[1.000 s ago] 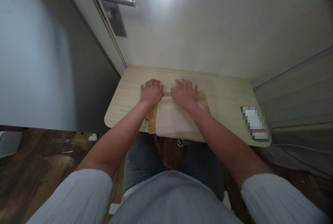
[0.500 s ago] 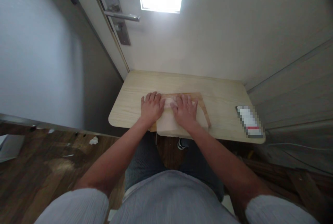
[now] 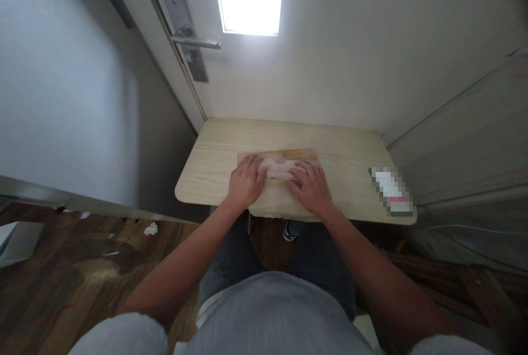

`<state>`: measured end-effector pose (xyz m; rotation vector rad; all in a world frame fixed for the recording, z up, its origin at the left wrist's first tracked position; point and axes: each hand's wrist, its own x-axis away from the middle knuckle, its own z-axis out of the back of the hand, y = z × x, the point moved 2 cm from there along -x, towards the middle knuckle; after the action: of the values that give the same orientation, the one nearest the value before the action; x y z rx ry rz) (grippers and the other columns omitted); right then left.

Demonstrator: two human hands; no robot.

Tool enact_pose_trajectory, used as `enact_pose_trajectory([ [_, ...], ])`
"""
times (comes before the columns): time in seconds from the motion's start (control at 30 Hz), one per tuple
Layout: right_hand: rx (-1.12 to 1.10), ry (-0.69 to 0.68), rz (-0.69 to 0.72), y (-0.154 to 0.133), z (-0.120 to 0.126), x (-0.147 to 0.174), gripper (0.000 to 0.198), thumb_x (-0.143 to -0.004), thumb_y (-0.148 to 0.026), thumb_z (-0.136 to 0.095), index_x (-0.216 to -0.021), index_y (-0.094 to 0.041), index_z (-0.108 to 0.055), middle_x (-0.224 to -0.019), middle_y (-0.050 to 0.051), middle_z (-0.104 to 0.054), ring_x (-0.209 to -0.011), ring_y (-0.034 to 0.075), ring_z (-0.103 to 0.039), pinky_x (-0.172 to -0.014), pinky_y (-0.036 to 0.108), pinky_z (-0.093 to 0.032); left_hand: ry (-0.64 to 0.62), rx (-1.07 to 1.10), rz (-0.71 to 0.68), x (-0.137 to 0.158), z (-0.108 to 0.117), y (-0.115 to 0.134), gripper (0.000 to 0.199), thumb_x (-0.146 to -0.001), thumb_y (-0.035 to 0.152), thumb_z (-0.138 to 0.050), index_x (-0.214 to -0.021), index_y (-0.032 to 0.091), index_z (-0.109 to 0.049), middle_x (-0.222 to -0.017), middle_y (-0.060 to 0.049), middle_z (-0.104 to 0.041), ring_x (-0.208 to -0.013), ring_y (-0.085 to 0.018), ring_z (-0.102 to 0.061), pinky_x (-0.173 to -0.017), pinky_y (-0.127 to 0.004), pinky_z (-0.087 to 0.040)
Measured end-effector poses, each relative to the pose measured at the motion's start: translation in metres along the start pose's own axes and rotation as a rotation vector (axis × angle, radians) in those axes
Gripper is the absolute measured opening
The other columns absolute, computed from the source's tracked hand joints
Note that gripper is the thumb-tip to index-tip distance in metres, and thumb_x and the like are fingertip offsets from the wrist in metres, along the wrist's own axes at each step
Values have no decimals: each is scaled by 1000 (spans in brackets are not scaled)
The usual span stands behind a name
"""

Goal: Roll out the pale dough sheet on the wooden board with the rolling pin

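On a small table, a pale, soft-looking sheet (image 3: pixel 274 198) lies over a thin wooden board (image 3: pixel 303 154) and reaches the near table edge. Its far part is bunched into a pale roll (image 3: pixel 278 168); whether it is cloth, paper or something else I cannot tell. My left hand (image 3: pixel 248 180) curls its fingers over the left end of the roll, thumb on the near side. My right hand (image 3: pixel 310 183) grips the right end the same way. The fingertips are partly hidden behind the roll.
A phone-like object (image 3: pixel 391 191), blurred by pixels, lies at the right of the light wooden table (image 3: pixel 346 149). A door with a metal handle (image 3: pixel 198 43) stands right behind. At left is a pale panel (image 3: pixel 61 96); crumpled paper (image 3: pixel 150 228) lies on the floor.
My hands have moved apart and slightly toward me, the right one further to the right. Their fingers went from lying flatter to curling over the roll, which now shows more between them.
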<state>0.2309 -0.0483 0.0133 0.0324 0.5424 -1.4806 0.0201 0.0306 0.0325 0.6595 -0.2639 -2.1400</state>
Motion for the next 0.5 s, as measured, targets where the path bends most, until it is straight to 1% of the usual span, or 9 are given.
enact_pose_trajectory([
  [0.07, 21, -18, 7, 14, 7, 4, 33, -95, -45, -59, -116, -24, -71, -142, 10, -58, -139, 30, -40, -115, 49, -29, -29, -24, 2, -8, -6, 6, 47, -107, 42, -28, -136, 18, -57, -142, -11, -60, -137, -24, -49, -118, -42, -36],
  [0.13, 54, -41, -4, 23, 13, 8, 31, -94, -45, -59, -114, -24, -71, -145, 10, -55, -142, 31, -37, -115, 52, -28, -64, -74, 37, -15, -14, 10, 46, -107, 40, -27, -136, 19, -57, -143, -11, -59, -138, -27, -48, -118, -47, -35],
  [0.23, 107, -66, -80, 26, 14, 10, 34, -93, -48, -59, -113, -23, -70, -146, 11, -55, -142, 32, -37, -115, 54, -27, -115, -151, 92, -22, -26, 14, 46, -107, 39, -26, -138, 21, -55, -149, -10, -54, -143, -29, -42, -118, -55, -31],
  [0.3, 141, -66, -147, 22, 12, 7, 42, -95, -52, -54, -121, -21, -66, -147, 12, -54, -141, 32, -38, -116, 57, -25, -143, -191, 110, -26, -31, 14, 47, -107, 40, -24, -141, 24, -52, -153, -9, -50, -146, -29, -38, -119, -59, -26],
  [0.4, 205, -61, -235, 15, 5, -2, 54, -102, -55, -38, -138, -20, -56, -151, 15, -51, -141, 33, -38, -116, 64, -18, -179, -231, 121, -31, -32, 13, 49, -106, 42, -23, -146, 27, -47, -157, -8, -45, -149, -30, -32, -120, -61, -22],
  [0.5, 268, -68, -299, 12, -1, -14, 58, -104, -54, -30, -145, -20, -52, -154, 16, -46, -144, 36, -34, -115, 70, -14, -205, -239, 132, -37, -33, 10, 51, -105, 43, -21, -148, 28, -45, -158, -7, -43, -149, -30, -31, -120, -63, -22],
])
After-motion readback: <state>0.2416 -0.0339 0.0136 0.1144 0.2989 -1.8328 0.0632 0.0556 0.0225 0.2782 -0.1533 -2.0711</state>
